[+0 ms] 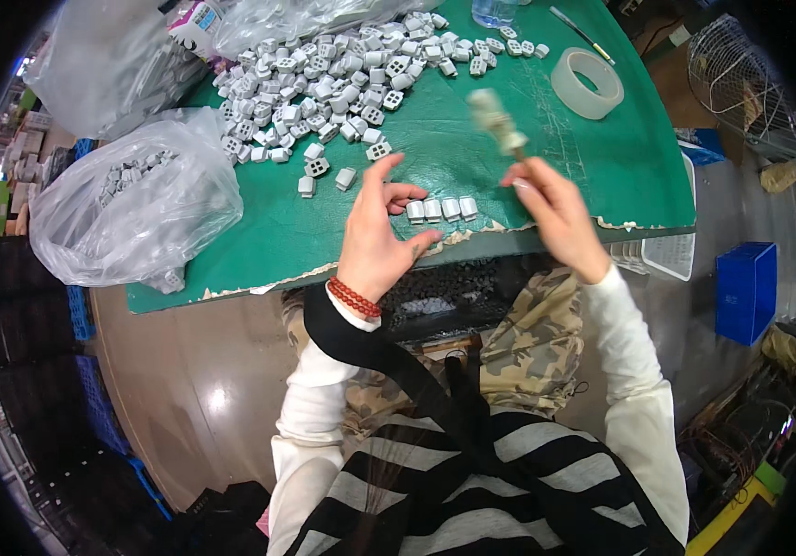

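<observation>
- Row of four small grey-white blocks (pixel 451 209) is sitting side by side on the green table (pixel 634 162), close to its near edge, between the two hands.
- Left hand (pixel 379 227) is resting at the row's left end, thumb and fingers spreading apart, gripping nothing visible; can't tell if a fingertip is touching the end block.
- Right hand (pixel 555 213) is closing around the thin handle of a brush-like tool (pixel 498 120); its pale head is pointing up and away, blurring, held off to the right of the row.
- A few loose blocks are lying just beyond the left hand, nearest one (pixel 346 178) standing apart from the others.
- Big pile of similar blocks (pixel 324 85) is spreading over the far left part of the table.
- Clear plastic bag (pixel 74 236) with more blocks inside is slumping at the table's left side; another bag (pixel 106 56) is bulging behind it.
- Tape roll (pixel 561 85) is lying flat at far right, pen-like stick (pixel 583 35) just beyond it.
- Red bead bracelet (pixel 354 297) is circling the left wrist; white sleeves are covering both forearms.
- White basket (pixel 671 257) is showing past the table's right edge; blue bin (pixel 746 292) is standing farther right.
</observation>
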`<control>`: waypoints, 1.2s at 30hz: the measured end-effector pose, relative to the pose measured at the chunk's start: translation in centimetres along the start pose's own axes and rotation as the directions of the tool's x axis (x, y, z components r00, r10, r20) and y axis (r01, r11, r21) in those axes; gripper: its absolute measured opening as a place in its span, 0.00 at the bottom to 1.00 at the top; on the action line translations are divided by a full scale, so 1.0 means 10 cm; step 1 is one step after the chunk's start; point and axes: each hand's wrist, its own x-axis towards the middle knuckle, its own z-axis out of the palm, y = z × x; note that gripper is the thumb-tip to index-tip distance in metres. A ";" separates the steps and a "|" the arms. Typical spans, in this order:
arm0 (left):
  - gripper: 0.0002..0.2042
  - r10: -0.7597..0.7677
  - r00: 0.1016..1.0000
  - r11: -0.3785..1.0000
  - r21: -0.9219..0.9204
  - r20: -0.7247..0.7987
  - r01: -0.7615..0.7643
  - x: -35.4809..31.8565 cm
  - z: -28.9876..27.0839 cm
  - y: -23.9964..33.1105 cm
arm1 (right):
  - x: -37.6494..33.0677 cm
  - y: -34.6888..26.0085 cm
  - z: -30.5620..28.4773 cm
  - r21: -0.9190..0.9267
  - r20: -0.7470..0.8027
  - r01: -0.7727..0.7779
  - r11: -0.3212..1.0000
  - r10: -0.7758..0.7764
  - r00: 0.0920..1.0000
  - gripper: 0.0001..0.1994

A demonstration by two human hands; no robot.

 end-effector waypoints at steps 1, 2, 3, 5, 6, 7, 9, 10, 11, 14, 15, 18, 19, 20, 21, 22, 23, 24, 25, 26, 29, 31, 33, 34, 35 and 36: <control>0.43 0.008 1.000 1.000 0.006 0.003 -0.008 -0.01 0.01 0.00 | 0.05 0.00 0.17 -0.077 -0.044 0.096 0.992 -0.100 0.994 0.07; 0.41 0.056 0.998 0.997 0.061 0.004 -0.057 -0.02 0.02 0.01 | 0.08 0.00 0.34 -0.141 -0.076 0.138 0.980 -0.149 0.986 0.07; 0.39 0.102 0.995 0.988 0.115 0.004 -0.102 -0.03 0.02 0.00 | 0.12 -0.02 0.47 -0.207 -0.100 0.178 0.962 -0.201 0.974 0.07; 0.34 0.091 0.996 0.990 0.109 0.024 -0.093 -0.05 0.02 0.02 | 0.10 -0.17 0.59 -0.206 -0.065 0.188 0.960 -0.205 0.977 0.07; 0.33 0.163 0.985 0.968 0.186 0.050 -0.170 -0.09 0.02 0.05 | 0.04 -0.28 0.62 -0.260 -0.039 0.186 0.948 -0.202 0.979 0.08; 0.32 0.231 0.970 0.934 0.260 0.081 -0.244 -0.14 0.02 0.09 | -0.03 -0.29 0.65 -0.255 -0.033 0.196 0.947 -0.211 0.977 0.08; 0.30 0.168 0.979 0.951 0.244 0.113 -0.191 -0.31 0.05 0.27 | -0.19 -0.27 0.65 -0.228 -0.025 0.177 0.958 -0.187 0.982 0.09; 0.30 0.167 0.980 0.956 0.227 0.107 -0.187 -0.43 0.06 0.31 | -0.28 -0.34 0.64 -0.219 -0.022 0.187 0.958 -0.197 0.980 0.10; 0.31 0.166 0.981 0.960 0.210 0.101 -0.184 -0.54 0.07 0.35 | -0.36 -0.37 0.62 -0.210 -0.012 0.200 0.957 -0.207 0.978 0.10; 0.29 0.134 0.986 0.967 0.205 0.094 -0.151 -0.77 0.09 0.38 | -0.53 -0.40 0.64 -0.224 -0.021 0.236 0.946 -0.247 0.969 0.12; 0.29 0.134 0.987 0.967 0.206 0.091 -0.150 -0.77 0.06 0.38 | -0.51 -0.40 0.65 -0.224 -0.019 0.238 0.945 -0.248 0.968 0.12; 0.21 0.141 0.988 0.984 0.116 -0.060 -0.133 -0.65 -0.12 0.35 | -0.23 -0.39 0.65 -0.104 -0.163 0.199 0.974 -0.214 0.963 0.12; 0.19 0.210 0.969 0.968 0.168 -0.127 -0.188 -0.54 -0.19 0.23 | -0.08 -0.43 0.69 -0.105 -0.163 0.204 0.973 -0.219 0.962 0.12; 0.18 0.283 0.938 0.922 0.326 -0.202 -0.208 -0.42 -0.27 0.10 | 0.07 -0.50 0.74 -0.094 -0.146 0.104 0.990 -0.117 0.982 0.12; 0.18 0.301 0.926 0.867 0.470 -0.228 -0.166 -0.27 -0.35 0.04 | 0.21 -0.55 0.81 -0.084 -0.128 0.001 0.996 -0.011 0.992 0.12; 0.20 0.307 0.917 0.840 0.525 -0.255 -0.135 -0.13 -0.34 -0.08 | 0.35 -0.48 0.91 -0.106 -0.171 0.079 0.991 -0.097 0.980 0.13; 0.20 0.296 0.923 0.835 0.536 -0.246 -0.125 -0.03 -0.36 -0.15 | 0.46 -0.38 1.04 -0.125 -0.210 0.164 0.979 -0.188 0.959 0.13; 0.19 0.270 0.936 0.851 0.510 -0.224 -0.124 0.01 -0.33 -0.30 | 0.51 -0.35 1.11 -0.160 -0.186 0.133 0.978 -0.162 0.969 0.14; 0.19 0.246 0.948 0.862 0.493 -0.203 -0.118 0.05 -0.37 -0.33 | 0.54 -0.34 1.20 -0.205 -0.178 0.143 0.968 -0.180 0.967 0.15; 0.19 0.259 0.943 0.855 0.503 -0.208 -0.124 0.07 -0.40 -0.36 | 0.55 -0.30 1.26 -0.213 -0.182 0.129 0.968 -0.169 0.969 0.15; 0.17 0.252 0.951 0.886 0.437 -0.178 -0.153 -0.02 -0.43 -0.31 | 0.52 -0.29 1.26 -0.235 -0.198 0.139 0.962 -0.187 0.962 0.15; 0.16 0.145 0.976 0.937 0.338 -0.165 -0.082 -0.15 -0.41 -0.24 | 0.50 -0.27 1.19 -0.247 -0.205 0.164 0.955 -0.217 0.954 0.15; 0.15 0.142 0.976 0.951 0.297 -0.166 -0.088 -0.26 -0.35 -0.16 | 0.49 -0.27 1.13 -0.075 -0.078 0.060 0.995 -0.066 0.995 0.14; 0.15 0.110 0.977 0.969 0.239 -0.181 -0.065 -0.29 -0.28 -0.14 | 0.48 -0.28 1.10 -0.108 -0.050 0.063 0.992 -0.069 0.996 0.14; 0.15 0.078 0.978 0.983 0.179 -0.193 -0.042 -0.31 -0.24 -0.14 | 0.47 -0.29 1.08 -0.107 -0.045 0.061 0.992 -0.067 0.997 0.14; 0.15 0.075 0.978 0.983 0.177 -0.192 -0.040 -0.30 -0.26 -0.11 | 0.46 -0.29 1.06 -0.080 -0.085 0.116 0.990 -0.123 0.989 0.15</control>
